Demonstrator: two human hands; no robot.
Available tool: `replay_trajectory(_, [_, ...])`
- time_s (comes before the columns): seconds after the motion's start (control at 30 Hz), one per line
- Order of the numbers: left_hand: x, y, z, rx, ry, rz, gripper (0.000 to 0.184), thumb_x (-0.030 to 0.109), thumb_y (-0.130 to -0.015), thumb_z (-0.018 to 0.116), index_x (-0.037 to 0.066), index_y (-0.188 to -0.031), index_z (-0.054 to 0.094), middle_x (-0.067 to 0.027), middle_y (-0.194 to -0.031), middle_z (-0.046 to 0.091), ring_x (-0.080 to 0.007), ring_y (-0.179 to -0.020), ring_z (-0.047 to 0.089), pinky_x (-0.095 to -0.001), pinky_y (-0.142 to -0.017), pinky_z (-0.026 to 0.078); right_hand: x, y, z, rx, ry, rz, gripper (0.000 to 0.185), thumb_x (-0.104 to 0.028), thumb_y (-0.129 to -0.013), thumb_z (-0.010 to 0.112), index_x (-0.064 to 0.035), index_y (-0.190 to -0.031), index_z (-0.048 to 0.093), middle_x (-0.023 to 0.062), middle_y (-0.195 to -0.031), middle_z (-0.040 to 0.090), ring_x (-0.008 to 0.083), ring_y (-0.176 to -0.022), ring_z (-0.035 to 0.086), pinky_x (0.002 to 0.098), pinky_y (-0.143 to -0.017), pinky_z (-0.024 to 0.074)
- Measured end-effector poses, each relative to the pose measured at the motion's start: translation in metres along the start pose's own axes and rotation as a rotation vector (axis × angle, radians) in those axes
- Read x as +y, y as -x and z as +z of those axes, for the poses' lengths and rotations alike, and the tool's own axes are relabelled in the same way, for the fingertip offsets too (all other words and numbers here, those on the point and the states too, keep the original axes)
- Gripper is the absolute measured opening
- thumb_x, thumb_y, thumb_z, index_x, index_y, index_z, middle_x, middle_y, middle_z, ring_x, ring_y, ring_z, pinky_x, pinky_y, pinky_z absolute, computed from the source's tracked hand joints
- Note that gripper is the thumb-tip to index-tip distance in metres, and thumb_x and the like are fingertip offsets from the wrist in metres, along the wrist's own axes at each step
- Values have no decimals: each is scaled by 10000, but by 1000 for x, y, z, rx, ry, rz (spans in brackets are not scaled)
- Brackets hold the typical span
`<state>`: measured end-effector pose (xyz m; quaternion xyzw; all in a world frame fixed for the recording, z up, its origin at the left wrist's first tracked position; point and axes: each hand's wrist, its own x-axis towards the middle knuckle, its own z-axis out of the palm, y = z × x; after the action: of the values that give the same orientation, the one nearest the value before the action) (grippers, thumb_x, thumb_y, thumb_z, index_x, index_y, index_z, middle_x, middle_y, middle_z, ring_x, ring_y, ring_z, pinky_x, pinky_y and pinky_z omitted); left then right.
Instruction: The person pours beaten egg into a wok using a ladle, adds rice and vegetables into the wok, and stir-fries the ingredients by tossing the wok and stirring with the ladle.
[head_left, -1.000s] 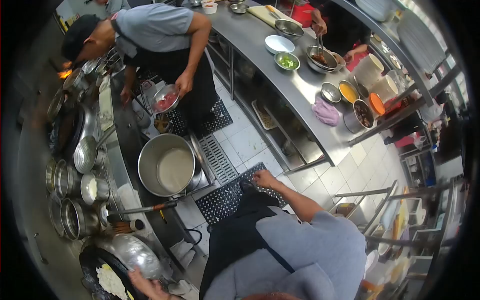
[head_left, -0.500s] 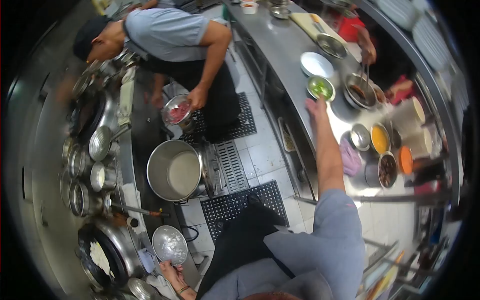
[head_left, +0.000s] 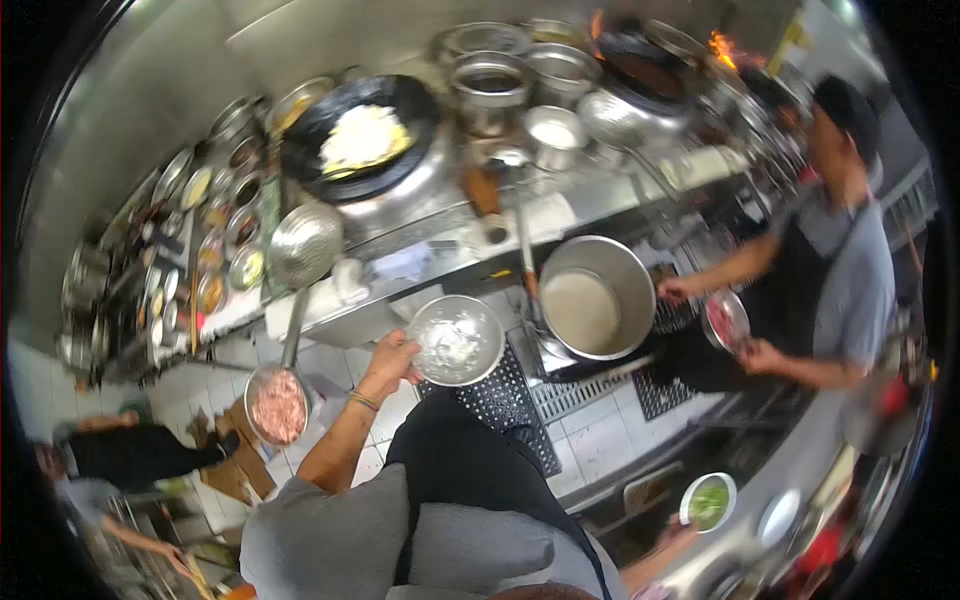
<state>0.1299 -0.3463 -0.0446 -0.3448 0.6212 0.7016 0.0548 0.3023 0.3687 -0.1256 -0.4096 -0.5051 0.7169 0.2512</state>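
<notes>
One metal bowl [head_left: 487, 333], smeared white, is gripped by the left hand [head_left: 394, 362] near a large pot [head_left: 632, 284]; the right hand [head_left: 672, 545] grasps a bowl of chopped greens [head_left: 733, 497] at the steel counter [head_left: 782, 464].

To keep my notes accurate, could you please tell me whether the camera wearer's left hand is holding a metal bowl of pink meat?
Not quite: the left hand is holding a metal bowl, but the head view shows white residue inside it instead.

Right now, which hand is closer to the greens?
Right: the right hand is beside the greens, at their bowl; the left hand is farther off, holding a metal bowl.
</notes>
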Motion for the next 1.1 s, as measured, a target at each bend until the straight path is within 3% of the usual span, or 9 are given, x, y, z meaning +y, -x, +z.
replay_trajectory(0.17, [4,-19,-27,-37,191,-21,96,72,-864,599,10,-911,544,-118,-666,609,-197,-381,584,-283,-272,446,64,114,221,-294,185,404,576,-18,-791,611,-32,-1355,495,112,-1142,613,227,-866,630,344,-519,511])
replay_trajectory(0.27, [23,-31,-46,-71,226,35,98,83,-868,591,17,-889,521,-123,-680,619,-190,-399,590,-281,-292,456,36,183,399,-729,59,14,560,-51,-836,615,-26,-1363,427,130,-1128,581,239,-727,616,350,-513,502])
replay_trajectory(0.4, [45,-34,-87,-49,258,59,123,78,-868,601,40,-834,490,-100,-657,604,-188,-412,602,-286,-299,473,-59,259,602,-838,28,-468,574,-88,-880,615,25,-1398,395,133,-1301,532,210,-1084,574,343,-942,463])
replay_trajectory(0.5, [47,-35,-123,-35,320,75,81,73,-862,574,8,-874,528,-121,-678,621,-186,-424,605,-283,-312,471,-94,343,727,-851,-38,-779,615,-39,-898,597,29,-1453,341,184,-1382,489,251,-1201,525,367,-1020,432])
replay_trajectory(0.63, [54,-20,-156,2,428,118,73,60,-864,568,8,-856,516,-110,-685,614,-192,-434,611,-277,-326,481,-56,399,866,-801,203,-1691,649,57,-844,568,17,-1452,346,223,-1419,435,384,-1339,422,441,-1126,342])
replay_trajectory(0.73, [53,-8,-173,44,468,131,71,31,-858,575,-6,-903,535,-111,-712,627,-188,-458,618,-276,-343,500,-11,437,929,-823,396,-1664,597,53,-840,561,-102,-1401,426,255,-1337,467,459,-989,619,489,-772,547])
replay_trajectory(0.97, [54,-9,-190,32,584,122,77,2,-858,590,20,-897,526,-118,-736,637,-208,-482,640,-290,-363,530,39,426,968,-816,100,-1835,643,72,-838,518,-137,-1432,392,256,-1360,454,473,-1044,597,505,-892,508])
replay_trajectory(1.03, [52,-21,-185,13,587,130,72,12,-872,581,33,-882,513,-124,-749,642,-210,-496,647,-294,-375,538,73,395,962,-1140,1040,-1463,666,71,-834,505,-133,-1452,365,255,-1340,462,479,-1058,588,518,-884,505])
replay_trajectory(1.1, [64,-30,-179,-7,572,131,78,18,-876,580,37,-872,504,-127,-752,643,-211,-500,649,-295,-381,542,90,378,938,-1191,807,-1467,684,60,-834,499,-132,-1472,341,252,-1316,468,484,-1050,591,536,-871,499])
